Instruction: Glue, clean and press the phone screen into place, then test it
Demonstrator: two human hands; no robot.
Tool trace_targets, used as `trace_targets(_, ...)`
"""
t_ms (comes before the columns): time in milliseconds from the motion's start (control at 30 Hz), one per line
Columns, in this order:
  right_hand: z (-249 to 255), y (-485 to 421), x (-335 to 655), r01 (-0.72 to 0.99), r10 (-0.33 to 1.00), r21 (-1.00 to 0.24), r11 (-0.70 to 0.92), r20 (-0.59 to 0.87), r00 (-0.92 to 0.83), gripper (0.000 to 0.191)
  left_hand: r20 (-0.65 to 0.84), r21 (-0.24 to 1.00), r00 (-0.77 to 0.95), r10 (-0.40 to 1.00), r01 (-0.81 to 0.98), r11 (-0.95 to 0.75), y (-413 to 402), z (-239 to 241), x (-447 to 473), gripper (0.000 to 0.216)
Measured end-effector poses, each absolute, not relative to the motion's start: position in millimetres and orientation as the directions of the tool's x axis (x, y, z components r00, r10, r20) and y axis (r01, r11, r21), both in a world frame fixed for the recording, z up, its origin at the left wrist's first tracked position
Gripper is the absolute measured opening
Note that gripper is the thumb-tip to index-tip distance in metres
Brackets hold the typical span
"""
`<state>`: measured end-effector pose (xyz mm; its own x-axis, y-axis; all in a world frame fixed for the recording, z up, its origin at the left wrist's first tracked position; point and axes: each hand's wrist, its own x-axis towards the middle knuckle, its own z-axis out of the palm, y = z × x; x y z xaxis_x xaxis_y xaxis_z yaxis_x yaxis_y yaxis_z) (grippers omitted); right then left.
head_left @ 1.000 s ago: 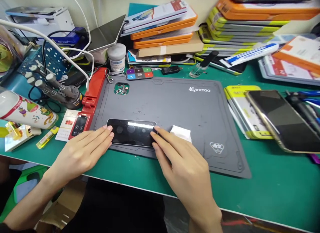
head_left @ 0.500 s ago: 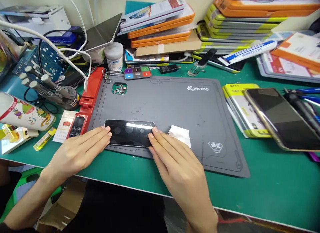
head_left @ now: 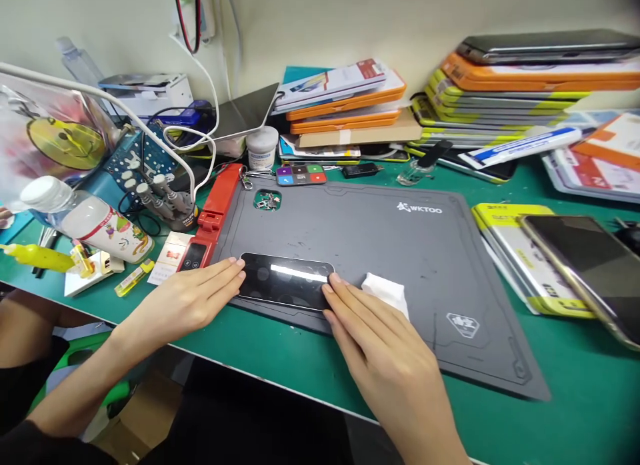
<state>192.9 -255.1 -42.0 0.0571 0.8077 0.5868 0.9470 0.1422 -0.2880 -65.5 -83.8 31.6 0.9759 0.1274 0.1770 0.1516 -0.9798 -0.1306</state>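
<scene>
A black smartphone (head_left: pixel 287 285) lies face up on the grey work mat (head_left: pixel 350 232), its glass marked with smudges and a bright reflection. At its left end, the straight fingertips of my left hand (head_left: pixel 187 302) press together against the edge. My right hand (head_left: pixel 387 348) grips the opposite end, fingers close together and thumb at the near corner. Just behind the right fingers lies a crumpled white wipe (head_left: pixel 386 292), partly covered by that hand. Small metal parts (head_left: pixel 267 200) sit in the mat's cutout at the far left.
Left of the mat are a red device (head_left: pixel 220 195), a screwdriver stand (head_left: pixel 170 205), a patterned cup (head_left: pixel 117 232) and a yellow lighter (head_left: pixel 134 278). Boxes (head_left: pixel 345 98) are stacked along the wall. Another phone (head_left: pixel 580 265) rests on yellow packages (head_left: pixel 515 252) at right.
The camera view has tilted up and swung left, so everything appears lower and farther right. Both hands stay at the smartphone's ends.
</scene>
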Motion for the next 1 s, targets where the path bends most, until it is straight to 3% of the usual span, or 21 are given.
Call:
trace_targets(433,-45,-254,189,0.962,0.787,-0.229,0.148,0.616,0.025,0.040,0.120,-0.519,0.989,-0.082,-0.008,-0.855,-85,28,-63,0.032)
trace_targets(733,-40,-249,188,0.978,0.757,-0.146,0.150,0.653,-0.019,0.035,0.178,-0.555,0.966,-0.187,-0.058,-0.829,-75,22,-67,0.030)
trace_targets(1000,-38,-247,186,0.980,0.785,-0.180,0.081,0.618,0.049,0.029,0.248,-0.531,0.949,-0.197,-0.036,-0.847,-70,18,-67,0.029)
